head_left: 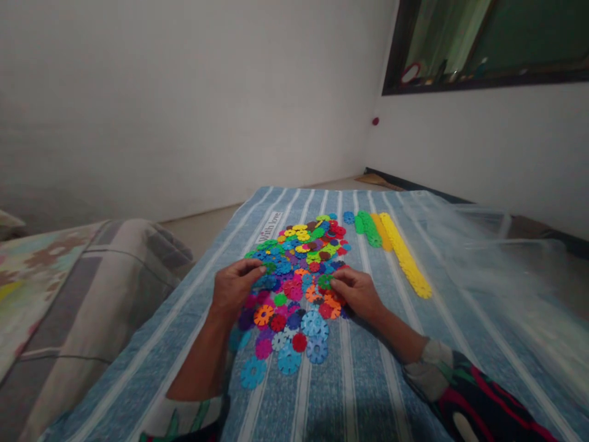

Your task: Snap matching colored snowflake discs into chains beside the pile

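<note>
Both hands are over a spread pile of notched plastic snowflake discs (294,288) in many colours. My left hand (235,283) is at the pile's left side, thumb and forefinger pinched at a green snowflake disc (270,267). Across from it, my right hand (361,293) pinches another green snowflake disc (325,282) by its right edge. Loose light-blue discs (289,358) lie at the near end of the pile. To the right, overlapping discs form colour-sorted rows: a long yellow row (405,255), a shorter orange row (383,232), green rows (369,229) and a blue disc (348,218).
A blue-and-white striped cloth (184,350) covers the table. Clear plastic containers (501,258) stand at the right, blurred. A bed with a patterned cover (92,294) is at the left. White walls (207,92) and a dark-framed window (488,43) are behind.
</note>
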